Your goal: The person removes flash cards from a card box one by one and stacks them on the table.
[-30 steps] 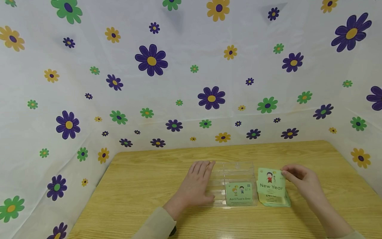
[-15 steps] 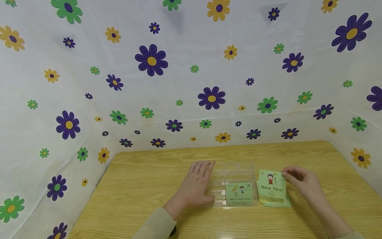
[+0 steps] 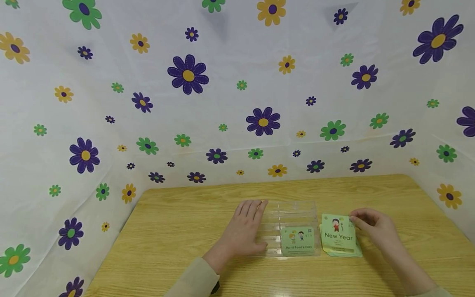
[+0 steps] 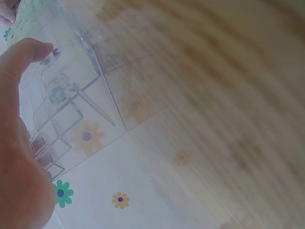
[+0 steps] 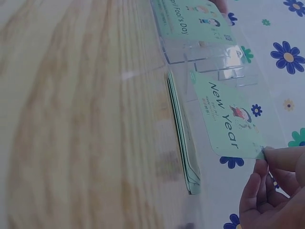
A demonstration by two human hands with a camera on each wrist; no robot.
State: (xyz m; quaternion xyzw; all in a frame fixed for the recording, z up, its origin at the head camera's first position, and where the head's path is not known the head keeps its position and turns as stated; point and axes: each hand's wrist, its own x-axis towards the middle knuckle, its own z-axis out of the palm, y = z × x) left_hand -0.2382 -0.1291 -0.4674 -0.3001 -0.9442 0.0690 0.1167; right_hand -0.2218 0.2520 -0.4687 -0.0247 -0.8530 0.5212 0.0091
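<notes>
A clear plastic tiered card holder (image 3: pixel 297 216) stands mid-table, with a green "April Fool's Day" card (image 3: pixel 298 240) in its right-hand front section. My left hand (image 3: pixel 243 231) rests over the holder's left side, fingers straight toward its back and thumb near the front. In the left wrist view the thumb (image 4: pixel 28 52) overlaps the clear tiers. With thumb and fingertips, my right hand (image 3: pixel 376 225) pinches a green "New Year" card (image 3: pixel 337 231) by its upper right corner. This card is held tilted above a stack of cards (image 5: pixel 180 131) lying beside the holder.
All of this is on a wood-grain table (image 3: pixel 185 214). White cloth (image 3: pixel 222 103) printed with purple, green and yellow flowers hangs behind and at both sides. The card stack sits close to the holder's right edge.
The "New Year" card has come down and slightly right, now covering the "zero" card's text on the stack. My right hand has shifted slightly; my left hand has stayed put.
</notes>
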